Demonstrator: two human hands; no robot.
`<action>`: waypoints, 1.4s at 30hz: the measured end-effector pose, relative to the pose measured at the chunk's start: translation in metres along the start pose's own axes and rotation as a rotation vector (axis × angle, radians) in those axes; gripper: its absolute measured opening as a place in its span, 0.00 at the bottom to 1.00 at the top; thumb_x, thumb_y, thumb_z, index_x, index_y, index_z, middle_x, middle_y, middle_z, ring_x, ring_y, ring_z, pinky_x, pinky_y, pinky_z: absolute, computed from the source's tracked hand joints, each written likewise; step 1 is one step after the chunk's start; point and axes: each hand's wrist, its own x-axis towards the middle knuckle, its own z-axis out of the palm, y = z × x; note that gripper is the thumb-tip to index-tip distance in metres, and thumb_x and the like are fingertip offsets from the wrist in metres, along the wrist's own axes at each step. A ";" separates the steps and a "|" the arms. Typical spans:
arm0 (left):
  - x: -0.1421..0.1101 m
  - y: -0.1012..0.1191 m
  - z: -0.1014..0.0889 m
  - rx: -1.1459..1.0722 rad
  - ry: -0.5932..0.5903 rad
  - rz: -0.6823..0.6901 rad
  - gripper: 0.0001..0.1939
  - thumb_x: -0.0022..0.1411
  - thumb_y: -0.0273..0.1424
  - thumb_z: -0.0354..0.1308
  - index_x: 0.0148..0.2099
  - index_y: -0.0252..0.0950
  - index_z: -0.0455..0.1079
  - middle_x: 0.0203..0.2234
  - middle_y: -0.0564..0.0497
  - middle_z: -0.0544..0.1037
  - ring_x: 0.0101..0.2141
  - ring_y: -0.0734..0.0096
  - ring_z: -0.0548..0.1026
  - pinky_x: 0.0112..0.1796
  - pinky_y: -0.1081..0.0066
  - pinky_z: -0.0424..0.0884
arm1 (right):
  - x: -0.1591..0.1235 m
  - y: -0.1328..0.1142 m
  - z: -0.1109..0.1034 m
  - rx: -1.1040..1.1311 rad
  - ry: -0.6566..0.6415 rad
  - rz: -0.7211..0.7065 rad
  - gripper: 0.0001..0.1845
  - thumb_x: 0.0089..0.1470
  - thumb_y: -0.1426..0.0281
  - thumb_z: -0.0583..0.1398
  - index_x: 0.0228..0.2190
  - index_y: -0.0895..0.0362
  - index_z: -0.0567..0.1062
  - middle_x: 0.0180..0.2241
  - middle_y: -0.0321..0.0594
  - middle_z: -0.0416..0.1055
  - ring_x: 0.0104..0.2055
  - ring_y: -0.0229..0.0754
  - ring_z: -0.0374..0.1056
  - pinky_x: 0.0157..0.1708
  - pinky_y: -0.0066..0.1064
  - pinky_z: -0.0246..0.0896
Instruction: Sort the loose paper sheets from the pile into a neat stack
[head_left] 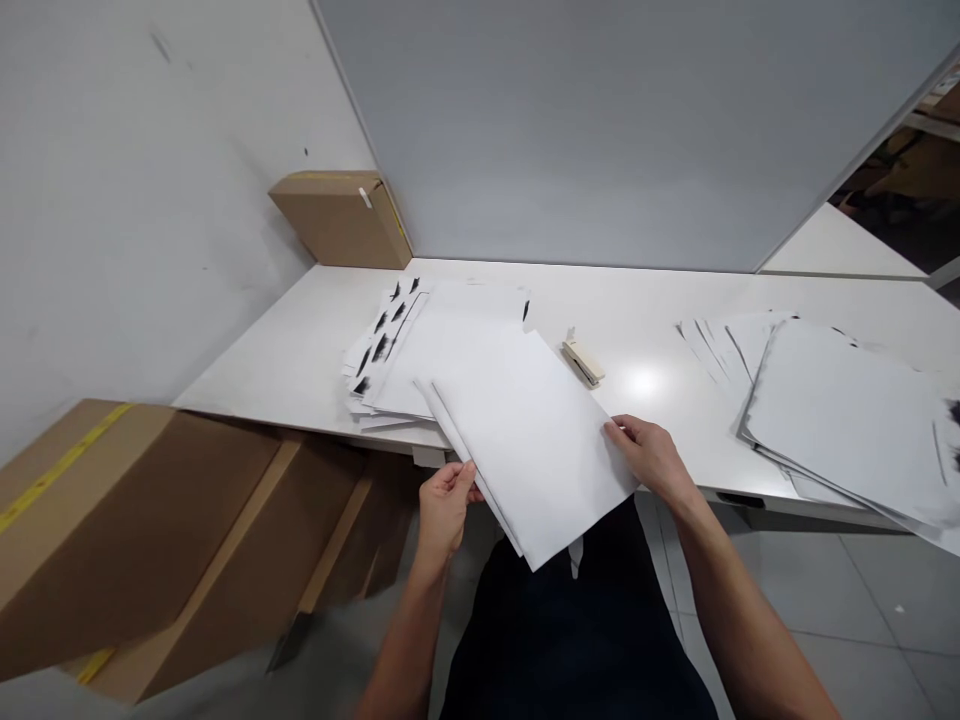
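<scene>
A few white paper sheets (536, 440), slightly fanned along their left side, hang tilted over the table's front edge. My left hand (446, 505) pinches their left edge between thumb and fingers. On the opposite edge, my right hand (646, 455) grips the same sheets, thumb on top. Just beyond them lies a cream stapler (583, 363). Behind the sheets, to the left, sits a loose paper stack (465, 310) with black smudged marks along its left side. The fingertips under the sheets are hidden.
Another spread paper pile (847, 410) lies at the right, overhanging the front edge of the white table (262, 345). A cardboard box (341, 220) leans in the back left corner. Large cardboard boxes (127, 520) stand below at the left. A grey panel (600, 130) rises behind.
</scene>
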 end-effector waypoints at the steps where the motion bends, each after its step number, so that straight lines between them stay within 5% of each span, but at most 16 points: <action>1: 0.000 0.002 0.001 -0.052 -0.003 -0.010 0.14 0.43 0.38 0.67 0.24 0.31 0.70 0.17 0.55 0.73 0.19 0.79 0.69 0.21 0.78 0.68 | 0.000 0.000 0.001 0.024 -0.006 0.016 0.17 0.51 0.56 0.52 0.28 0.55 0.73 0.22 0.36 0.68 0.26 0.39 0.62 0.25 0.28 0.53; 9: -0.004 0.014 0.016 -0.399 -0.010 -0.109 0.20 0.43 0.43 0.67 0.35 0.32 0.74 0.31 0.49 0.79 0.33 0.69 0.76 0.38 0.71 0.72 | -0.001 -0.003 0.003 0.318 -0.124 0.153 0.16 0.45 0.56 0.56 0.26 0.57 0.69 0.21 0.35 0.67 0.22 0.36 0.60 0.20 0.27 0.53; 15: -0.005 0.016 0.026 -0.467 -0.050 -0.149 0.24 0.48 0.45 0.63 0.43 0.34 0.73 0.39 0.45 0.78 0.43 0.60 0.74 0.43 0.65 0.71 | 0.000 0.001 0.004 0.310 -0.164 0.139 0.18 0.48 0.53 0.54 0.23 0.56 0.64 0.19 0.31 0.59 0.19 0.33 0.54 0.18 0.25 0.48; 21: 0.002 0.016 0.019 -0.245 0.030 0.022 0.17 0.48 0.42 0.63 0.35 0.34 0.73 0.28 0.51 0.78 0.30 0.72 0.75 0.33 0.73 0.73 | 0.001 -0.004 0.004 0.149 -0.027 0.037 0.20 0.49 0.53 0.54 0.20 0.55 0.59 0.17 0.30 0.54 0.20 0.33 0.50 0.18 0.26 0.45; 27: 0.003 0.018 0.009 0.294 -0.203 0.045 0.13 0.50 0.39 0.62 0.28 0.32 0.72 0.18 0.53 0.72 0.21 0.77 0.70 0.24 0.76 0.70 | 0.009 -0.025 -0.027 0.130 -0.132 -0.041 0.14 0.49 0.57 0.55 0.27 0.55 0.69 0.25 0.35 0.67 0.25 0.36 0.60 0.22 0.26 0.51; 33: -0.004 0.023 0.026 -0.044 -0.253 -0.028 0.14 0.49 0.39 0.63 0.28 0.31 0.71 0.20 0.53 0.72 0.23 0.77 0.70 0.25 0.76 0.69 | 0.018 -0.016 -0.050 0.020 -0.053 -0.002 0.16 0.48 0.57 0.55 0.20 0.56 0.65 0.20 0.34 0.62 0.22 0.35 0.57 0.20 0.27 0.49; 42: -0.011 0.016 0.048 -0.150 -0.326 -0.104 0.13 0.49 0.37 0.64 0.29 0.31 0.70 0.21 0.52 0.73 0.24 0.77 0.70 0.25 0.75 0.69 | 0.013 0.009 -0.061 -0.015 -0.032 0.066 0.18 0.47 0.55 0.55 0.19 0.56 0.62 0.19 0.34 0.61 0.21 0.35 0.56 0.19 0.27 0.47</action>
